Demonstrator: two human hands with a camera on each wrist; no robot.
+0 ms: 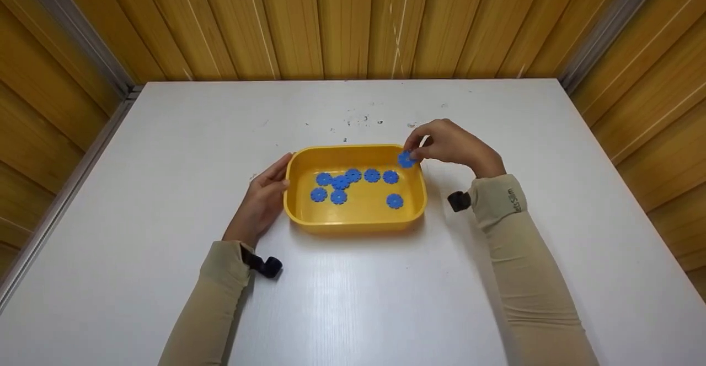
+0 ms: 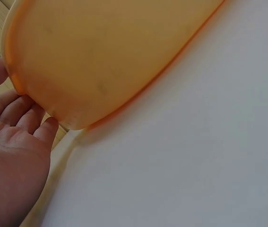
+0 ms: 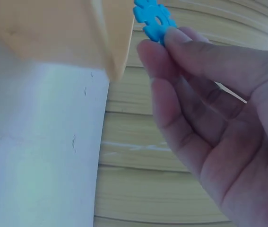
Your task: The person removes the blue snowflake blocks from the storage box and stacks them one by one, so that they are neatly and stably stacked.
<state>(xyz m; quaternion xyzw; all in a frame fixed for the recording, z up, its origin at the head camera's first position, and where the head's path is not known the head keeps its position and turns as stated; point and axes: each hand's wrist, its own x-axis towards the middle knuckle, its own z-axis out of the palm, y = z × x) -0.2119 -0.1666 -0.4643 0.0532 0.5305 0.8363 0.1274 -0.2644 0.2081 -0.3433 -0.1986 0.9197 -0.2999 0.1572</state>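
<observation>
A yellow plastic bin stands on the white table with several blue notched disc pieces inside, such as one disc at the right. My left hand holds the bin's left end, thumb at the rim and fingers along the outer wall. In the left wrist view, the fingertips meet the bin's end wall. Over the bin's back right corner, my right hand pinches a blue notched disc between thumb and fingertips. The right wrist view shows that disc with a hole in its middle.
White table surface surrounds the bin, with small dark marks behind it. A wood-patterned wall rises at the table's back edge, and similar panels flank both sides. Black wrist cameras, one on the left cuff, stick out inward.
</observation>
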